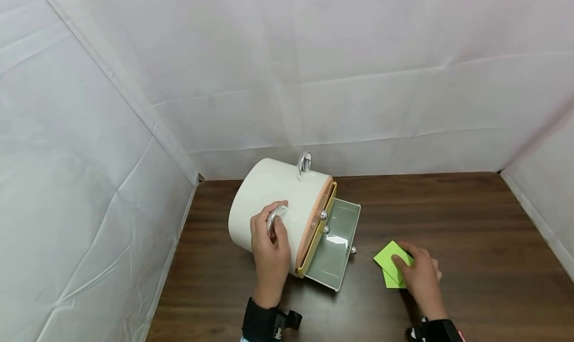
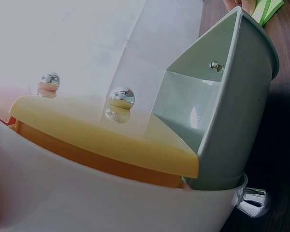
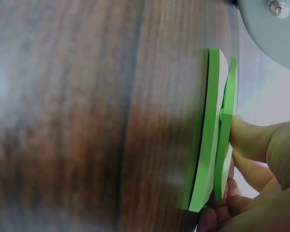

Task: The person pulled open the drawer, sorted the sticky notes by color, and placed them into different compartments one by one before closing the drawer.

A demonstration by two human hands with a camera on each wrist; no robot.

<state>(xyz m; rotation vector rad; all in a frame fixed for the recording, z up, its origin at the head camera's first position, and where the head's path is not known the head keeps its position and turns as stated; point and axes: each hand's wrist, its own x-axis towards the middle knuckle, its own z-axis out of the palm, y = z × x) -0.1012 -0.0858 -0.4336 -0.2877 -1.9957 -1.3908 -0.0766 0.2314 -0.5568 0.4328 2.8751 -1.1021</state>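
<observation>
My left hand (image 1: pixel 271 250) grips a chrome loop handle (image 1: pixel 273 217) on a white rounded drawer box (image 1: pixel 269 182). A pale green drawer (image 1: pixel 329 255) sticks out of the box's right side, its inside bare. The yellow drawer (image 2: pixel 101 137) beside it stands slightly out. At the right, my right hand (image 1: pixel 421 277) pinches the upper of two lime-green sticky note pads (image 1: pixel 389 256), thumb on its face and fingers at the far edge. The lower pad (image 3: pixel 206 135) lies just under it, turned at an angle, on the wooden table.
A second chrome loop (image 1: pixel 304 162) stands on the box near the back wall. Round silver knobs (image 1: pixel 326 229) are on the drawer fronts. White cloth walls (image 1: pixel 314 83) enclose the brown table (image 1: pixel 475 222) at the back and both sides.
</observation>
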